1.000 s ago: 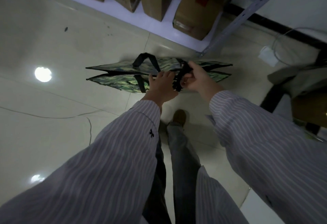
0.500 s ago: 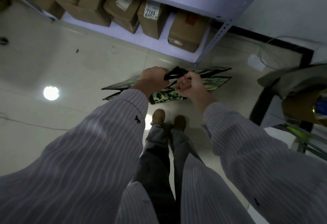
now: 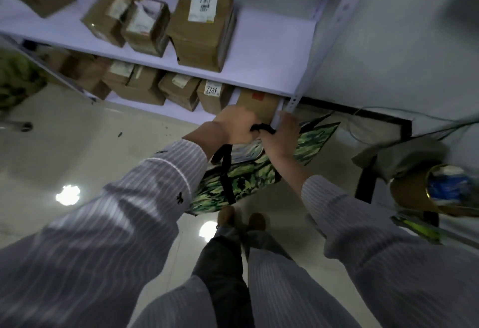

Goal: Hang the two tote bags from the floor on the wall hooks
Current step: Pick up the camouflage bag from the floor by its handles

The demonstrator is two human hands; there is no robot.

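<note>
A green camouflage tote bag (image 3: 248,177) with black straps (image 3: 261,128) hangs off the floor in front of me, above my shoes. My left hand (image 3: 237,126) is closed on the black straps from the left. My right hand (image 3: 281,138) grips the same straps from the right, close against the left hand. Part of the bag is hidden behind my forearms. No wall hooks are in view, and I cannot tell whether a second bag lies behind this one.
A white metal shelf (image 3: 259,73) with several cardboard boxes (image 3: 204,24) stands straight ahead, its upright post (image 3: 295,99) just beyond my hands. A chair with grey cloth (image 3: 404,156) and a bag of items (image 3: 440,190) stand at right. A cable (image 3: 388,112) runs along the wall base.
Both hands have lifted the bag by its straps off the floor. My view has risen, and a higher shelf level has come into sight.
</note>
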